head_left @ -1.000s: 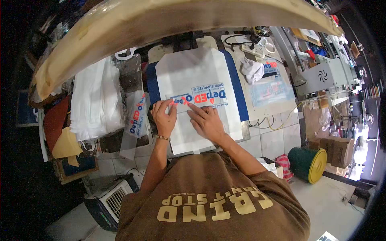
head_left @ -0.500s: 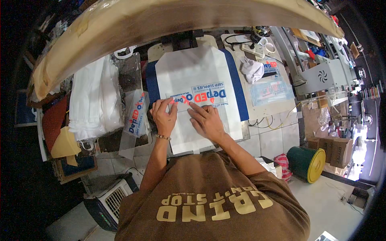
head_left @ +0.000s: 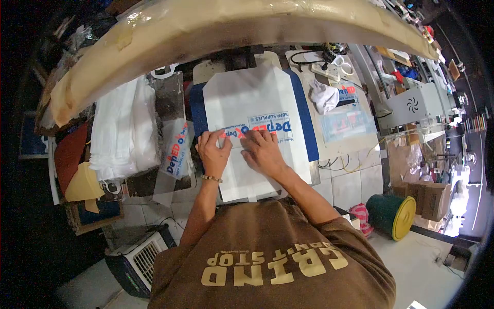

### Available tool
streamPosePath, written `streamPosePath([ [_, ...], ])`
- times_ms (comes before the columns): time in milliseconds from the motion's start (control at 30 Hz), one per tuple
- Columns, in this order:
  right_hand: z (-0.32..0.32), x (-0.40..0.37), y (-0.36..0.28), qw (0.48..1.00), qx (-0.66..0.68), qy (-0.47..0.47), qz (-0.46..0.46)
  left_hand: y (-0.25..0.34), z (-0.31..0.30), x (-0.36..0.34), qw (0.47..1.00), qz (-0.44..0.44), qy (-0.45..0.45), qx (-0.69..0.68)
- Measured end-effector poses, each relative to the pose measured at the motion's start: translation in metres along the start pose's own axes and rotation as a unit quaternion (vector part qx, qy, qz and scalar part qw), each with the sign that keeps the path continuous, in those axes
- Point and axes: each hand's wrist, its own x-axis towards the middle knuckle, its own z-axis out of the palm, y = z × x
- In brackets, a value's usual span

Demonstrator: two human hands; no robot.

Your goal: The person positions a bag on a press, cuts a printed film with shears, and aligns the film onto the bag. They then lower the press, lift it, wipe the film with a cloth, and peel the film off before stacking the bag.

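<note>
A white bag blank (head_left: 247,98) with cut upper corners lies flat on a blue pad (head_left: 306,123). Across its middle rests a clear transfer film (head_left: 271,123) printed in red and blue letters. My left hand (head_left: 213,152) is at the film's left end, fingers bent, with thumb and forefinger closed together at its edge. My right hand (head_left: 264,153) lies on the film's lower part, its fingers spread and covering some of the red letters. Both hands touch the film and the bag beneath.
White bags (head_left: 126,131) are piled at the left beside another printed film (head_left: 177,152). At the right, a board holds a white cloth (head_left: 324,97) and more films (head_left: 347,124). A long wrapped roll (head_left: 216,36) arches across the top. A green bin (head_left: 388,213) lies at lower right.
The view has shifted slightly, so the bag appears a little lower. My right fingers have moved slightly up over the film and cover more red letters. The left hand stays at the film's end.
</note>
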Motion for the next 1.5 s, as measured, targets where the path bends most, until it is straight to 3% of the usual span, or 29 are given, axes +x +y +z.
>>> streamPosePath([
  [467, 0.006, 0.005, 0.002, 0.999, -0.025, 0.029, 0.021, -0.002, -0.002, 0.000, 0.999, -0.008, 0.006, -0.031],
  [533, 0.007, 0.015, 0.009, 0.997, 0.003, 0.077, -0.001, -0.002, -0.008, 0.004, 1.000, 0.000, -0.005, -0.023],
  [867, -0.002, 0.032, 0.021, 0.998, 0.044, 0.039, -0.014, -0.015, -0.021, 0.018, 0.996, -0.021, -0.085, -0.024],
  [1000, -0.005, 0.033, 0.027, 0.997, 0.055, 0.050, -0.029, -0.015, -0.024, 0.022, 0.996, -0.016, -0.078, -0.045],
  [1500, -0.010, 0.032, 0.040, 0.999, 0.017, -0.011, -0.025, -0.028, -0.045, 0.039, 0.983, 0.075, -0.169, 0.003],
])
